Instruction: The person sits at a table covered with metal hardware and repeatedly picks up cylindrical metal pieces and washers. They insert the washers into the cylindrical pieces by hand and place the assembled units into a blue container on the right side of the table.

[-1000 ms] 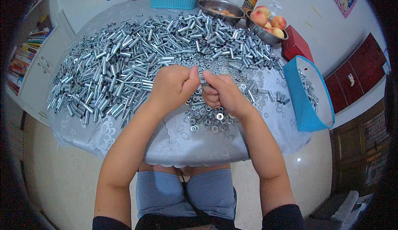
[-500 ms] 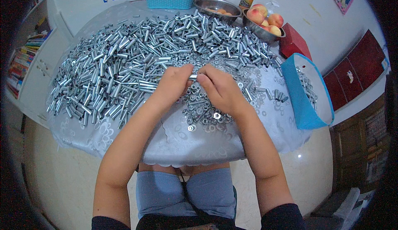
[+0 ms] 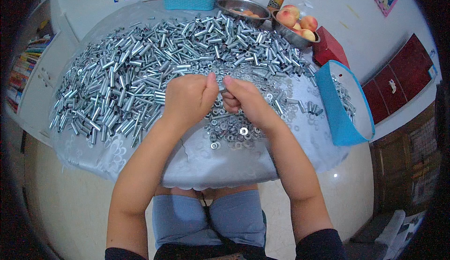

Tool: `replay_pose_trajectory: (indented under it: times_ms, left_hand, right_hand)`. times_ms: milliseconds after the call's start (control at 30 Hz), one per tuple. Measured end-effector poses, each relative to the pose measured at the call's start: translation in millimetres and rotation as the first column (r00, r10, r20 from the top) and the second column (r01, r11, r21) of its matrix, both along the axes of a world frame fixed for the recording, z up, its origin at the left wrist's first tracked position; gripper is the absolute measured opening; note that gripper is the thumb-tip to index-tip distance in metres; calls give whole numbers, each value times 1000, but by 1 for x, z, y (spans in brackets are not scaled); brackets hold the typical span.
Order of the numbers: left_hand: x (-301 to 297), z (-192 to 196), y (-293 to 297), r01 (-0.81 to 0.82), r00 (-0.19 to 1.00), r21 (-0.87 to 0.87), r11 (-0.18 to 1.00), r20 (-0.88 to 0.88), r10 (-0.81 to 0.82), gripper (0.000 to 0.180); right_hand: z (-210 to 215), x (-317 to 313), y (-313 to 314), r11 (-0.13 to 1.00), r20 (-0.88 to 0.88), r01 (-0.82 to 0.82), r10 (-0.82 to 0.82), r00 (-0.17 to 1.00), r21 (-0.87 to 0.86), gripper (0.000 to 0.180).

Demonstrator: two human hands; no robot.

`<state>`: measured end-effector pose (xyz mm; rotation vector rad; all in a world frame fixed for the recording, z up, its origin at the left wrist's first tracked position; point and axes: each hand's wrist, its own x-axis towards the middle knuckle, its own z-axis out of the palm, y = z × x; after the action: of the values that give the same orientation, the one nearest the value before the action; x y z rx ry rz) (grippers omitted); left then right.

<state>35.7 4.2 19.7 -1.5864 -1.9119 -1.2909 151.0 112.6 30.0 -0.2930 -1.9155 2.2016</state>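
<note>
A table under a silvery, circle-patterned cloth [image 3: 211,172] carries shiny cylindrical metal tubes [image 3: 126,67] from nine to one o'clock, flat round metal washers [image 3: 227,131] toward five, an open blue-sided bin [image 3: 331,107] at three.

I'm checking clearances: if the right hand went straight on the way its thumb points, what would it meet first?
Most likely the left hand, just across a narrow gap from the right hand; a small metal piece shows slightly lower in that gap. Depth is uncertain.

I held my curled left hand [image 3: 188,97] and right hand [image 3: 247,101] close together above loose washers [image 3: 228,131], a small metal piece [image 3: 222,89] showing between them, while metal tubes [image 3: 115,79] lay heaped leftward on the silvery tablecloth [image 3: 218,170] beneath.
</note>
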Motion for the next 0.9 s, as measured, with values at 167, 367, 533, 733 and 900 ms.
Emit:
replay_pose_trajectory:
  times_ms: [167, 367, 533, 733, 900]
  left_hand:
    - [9, 8, 2, -18, 980, -10, 1000, 196, 20, 36]
    - [7, 5, 4, 27, 979, 25, 999, 203, -31, 35]
    - [4, -2, 7, 27, 992, -58, 998, 129, -20, 30]
    - [5, 1, 7, -6, 993, -155, 988, 118, 24, 25]
    - [-17, -11, 6, -173, 985, -137, 975, -50, 168, 15]
  right_hand:
    - [-3, 2, 7, 997, -15, 67, -68, 998, -48, 37]
    - [11, 21, 62, 749, -453, -115, -264, 852, -652, 28]
    - [15, 83, 147, 621, -720, -365, -579, 384, -694, 35]
    - [-11, 89, 163, 518, -566, -236, -704, 428, -822, 33]
    - [-10, 61, 143, 532, -355, 55, -635, 686, -845, 17]
